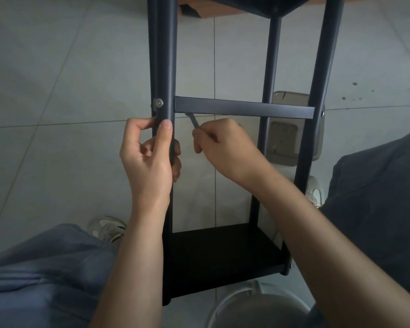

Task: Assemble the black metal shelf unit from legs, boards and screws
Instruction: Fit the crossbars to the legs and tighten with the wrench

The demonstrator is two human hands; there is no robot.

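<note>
The left hand [149, 159] had its fingers [175, 159] clenched round the shelf unit's black leg [167, 67], just below a screw [159, 103]. The right hand [223, 147] pinched a small grey key [194, 121], its tip under the crossbar [244, 107] above the fingers.

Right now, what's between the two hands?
In the head view, only bare floor tile shows in the gap. The left hand grips the front-left leg; the right hand pinches a hex key angled up under the crossbar.
</note>
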